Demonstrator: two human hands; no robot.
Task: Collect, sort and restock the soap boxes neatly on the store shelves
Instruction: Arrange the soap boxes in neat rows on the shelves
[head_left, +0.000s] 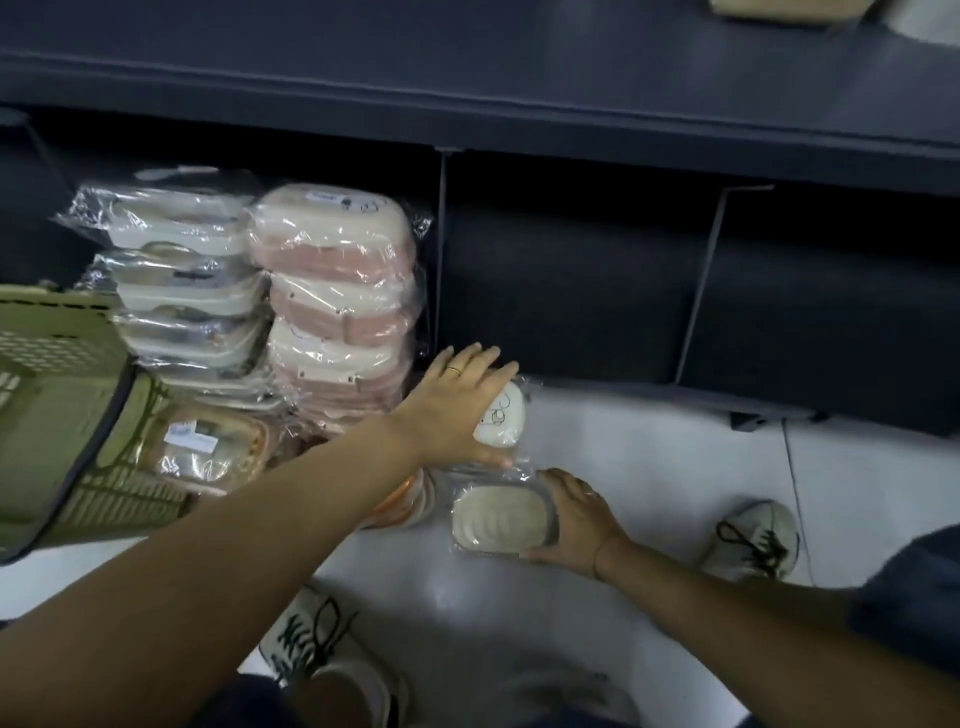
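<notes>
The soap boxes look oval, pastel, plastic-wrapped.

Left hand ahead; right hand nearer

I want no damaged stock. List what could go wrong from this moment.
The left hand holds a white soap box close beside the pink stack; a bump could topple those slick wrapped boxes. The green basket sits tilted with boxes inside, so they might slide out. The right hand grips a beige soap box by one end; its loose wrap could slip.
</notes>
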